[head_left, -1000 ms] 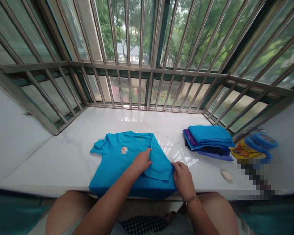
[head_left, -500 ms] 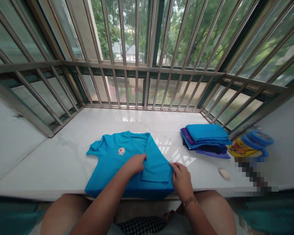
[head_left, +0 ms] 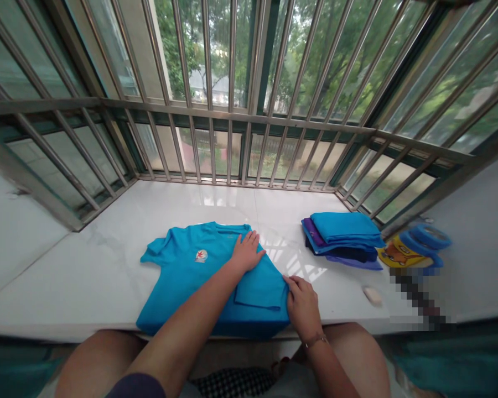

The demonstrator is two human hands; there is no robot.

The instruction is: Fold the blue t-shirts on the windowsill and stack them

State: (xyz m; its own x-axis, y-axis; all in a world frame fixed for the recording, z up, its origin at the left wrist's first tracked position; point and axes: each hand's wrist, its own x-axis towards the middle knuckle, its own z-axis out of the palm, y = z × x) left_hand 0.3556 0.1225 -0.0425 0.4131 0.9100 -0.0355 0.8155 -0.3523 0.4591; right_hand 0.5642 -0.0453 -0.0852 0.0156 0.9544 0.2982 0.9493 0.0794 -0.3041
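Note:
A blue T-shirt (head_left: 186, 276) with a small round badge lies front up on the white sill, its hem hanging over the near edge. The sleeve on the right is folded inward across the body, while the one on the left sticks out. My left hand (head_left: 248, 252) rests flat on the folded part by the collar, fingers spread. At the right-hand fold my right hand (head_left: 302, 298) pinches the shirt's edge between thumb and fingers.
To the right sits a stack of folded blue and purple clothes (head_left: 346, 232). Beyond it stands a blue-and-yellow container (head_left: 415, 246). A small pale block (head_left: 372, 296) lies nearer me. Metal window bars (head_left: 228, 116) enclose the sill.
My left hand has moved up the shirt toward the collar and flattened out, its fingers now spread. My right hand stays at the shirt's edge. The view has shifted slightly.

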